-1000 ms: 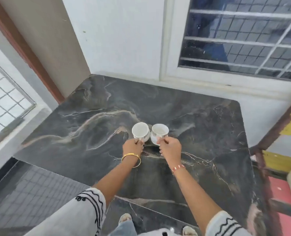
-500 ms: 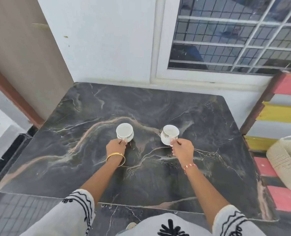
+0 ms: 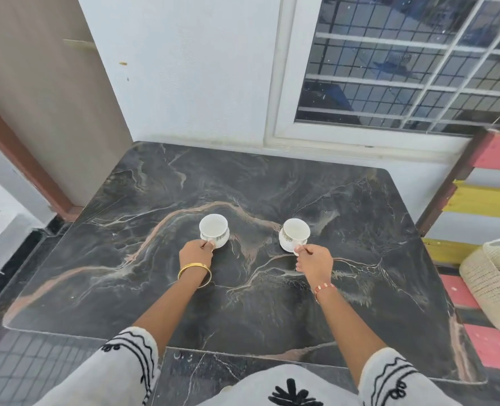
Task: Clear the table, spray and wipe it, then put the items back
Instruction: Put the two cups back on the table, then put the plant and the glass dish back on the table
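Pinching handles, the left hand point(image 3: 195, 254) and right hand point(image 3: 314, 261) hold two white patterned cups point(image 3: 214, 230) apart.

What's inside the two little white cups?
Both look empty. The left cup shows only its plain white inside, and so does the right cup. Nothing covers their openings; the left hand and right hand hold only the handles.

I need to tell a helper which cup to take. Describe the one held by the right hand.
On the dark marble table under the window, two white cups stand mid-table. Yours is the cup nearer the woven basket, its handle pinched by the right hand with the beaded bracelet.
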